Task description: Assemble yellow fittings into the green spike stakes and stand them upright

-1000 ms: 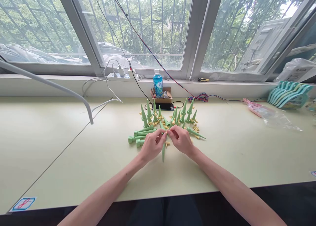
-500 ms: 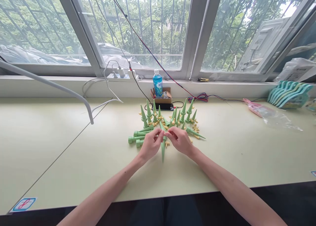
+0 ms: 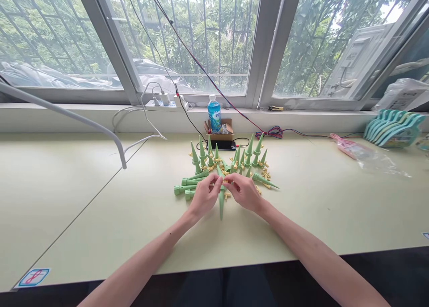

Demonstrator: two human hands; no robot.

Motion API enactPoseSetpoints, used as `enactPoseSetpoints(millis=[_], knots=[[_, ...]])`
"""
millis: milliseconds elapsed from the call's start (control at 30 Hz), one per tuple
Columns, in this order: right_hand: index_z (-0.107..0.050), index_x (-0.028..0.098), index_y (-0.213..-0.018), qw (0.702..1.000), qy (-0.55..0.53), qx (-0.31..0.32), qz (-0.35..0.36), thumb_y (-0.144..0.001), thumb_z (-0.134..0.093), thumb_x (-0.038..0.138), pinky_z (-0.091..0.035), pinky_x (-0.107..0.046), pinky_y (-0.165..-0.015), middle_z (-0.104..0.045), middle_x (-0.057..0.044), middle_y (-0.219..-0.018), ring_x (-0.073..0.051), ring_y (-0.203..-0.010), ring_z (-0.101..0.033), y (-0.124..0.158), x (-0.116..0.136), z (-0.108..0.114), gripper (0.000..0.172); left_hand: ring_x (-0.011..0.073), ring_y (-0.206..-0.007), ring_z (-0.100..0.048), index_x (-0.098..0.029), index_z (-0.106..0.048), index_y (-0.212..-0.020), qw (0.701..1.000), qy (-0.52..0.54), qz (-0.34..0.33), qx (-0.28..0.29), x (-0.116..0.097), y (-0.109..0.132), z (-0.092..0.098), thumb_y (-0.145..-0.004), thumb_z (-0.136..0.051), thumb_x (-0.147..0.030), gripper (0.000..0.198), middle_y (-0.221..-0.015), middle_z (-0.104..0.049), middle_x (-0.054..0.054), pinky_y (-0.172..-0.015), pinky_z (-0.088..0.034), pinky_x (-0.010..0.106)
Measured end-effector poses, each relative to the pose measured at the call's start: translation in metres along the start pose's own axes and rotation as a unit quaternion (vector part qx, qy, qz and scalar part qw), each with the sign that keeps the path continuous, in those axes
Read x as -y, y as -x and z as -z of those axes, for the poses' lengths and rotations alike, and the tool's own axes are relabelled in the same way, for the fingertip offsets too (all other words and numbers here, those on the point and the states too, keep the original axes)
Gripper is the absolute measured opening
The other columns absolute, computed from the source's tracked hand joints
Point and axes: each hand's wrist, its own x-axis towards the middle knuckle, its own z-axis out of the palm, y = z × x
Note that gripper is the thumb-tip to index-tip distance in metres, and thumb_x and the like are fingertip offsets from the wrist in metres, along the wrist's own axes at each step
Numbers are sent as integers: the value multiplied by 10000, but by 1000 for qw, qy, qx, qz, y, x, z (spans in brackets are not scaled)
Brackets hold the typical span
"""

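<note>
Windows (image 3: pixel 194 39) across the whole back, and below, a pale tabletop (image 3: pixel 318 208). Off to the right, a stack of teal plastic pieces (image 3: pixel 390 127); at the back middle, a blue bottle (image 3: pixel 214 115) in a small carton.

Both hands close together at the middle of the work. Right hand (image 3: pixel 246 191) closed in a fingertip pinch, apparently on a tiny yellow fitting (image 3: pixel 224 180). Left hand (image 3: pixel 206 193) with thumb and forefinger drawn in beside the same fitting; gripping or merely steadying, impossible to tell.

Just below the fingertips, a green spike (image 3: pixel 221 205) lying with its point toward the near edge, upper part hidden by fingers. Beyond, more green spikes standing upright (image 3: pixel 195 157) in an uneven arc, others lying to the left (image 3: pixel 182 189). Smallest of all, loose yellow fittings (image 3: pixel 266 174) scattered among and to the right of the spikes.

For good handling: pinch with the tips only, leaving the fitting's ends exposed. Rest wrists on the tabletop for steadiness. Line up squarely before any pressing; push straight, with slow, even force. Work low over the surface, in case of a slip, and well short of the standing spikes, probably easy to topple.
</note>
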Motion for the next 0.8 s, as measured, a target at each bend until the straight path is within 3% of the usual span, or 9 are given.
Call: enactPoseSetpoints(millis=[367,800], knots=[[-604,181,-963,1000,5,9,2,-964,-500,262,-423,-226,-570,-664,-31,-804,-113,-574,-535,0,1,-1,132,79,-512,-338,-178,-479,-747,1000,-29,-9,-9,-1,0,1,-943,-460,-449,334,-645,-437,-41,-488,-283,224],[-540,175,-827,993,66,93,-31,-922,-518,202,-344,-207,-558,-563,25,-636,-91,-531,-458,0,3,4,101,83,-490,-354,-187,-485,-758,992,-110,-34,-42,4,0,3,-950,-463,-403,290,-631,-483,-43,-495,-269,229]])
